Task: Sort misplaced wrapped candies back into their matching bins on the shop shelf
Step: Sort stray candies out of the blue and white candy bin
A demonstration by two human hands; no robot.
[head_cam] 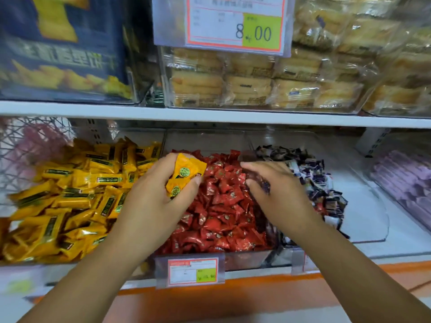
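My left hand [161,197] grips a small bunch of yellow wrapped candies [183,174] with green round seals, held above the left edge of the red candy bin [221,201]. To its left lies the bin of yellow wrapped bars [70,201]. My right hand [277,194] hovers over the right side of the red pile, fingers curled around a dark wrapped candy [264,186], blurred by motion. Just right of it sits the heap of dark blue and white candies [314,180] in a clear bin.
A clear divider [373,217] bounds the dark candy bin on the right, with purple packs [405,183] beyond. A price tag [193,271] hangs on the shelf front. Wrapped cakes [256,78] and a blue box [60,43] fill the shelf above.
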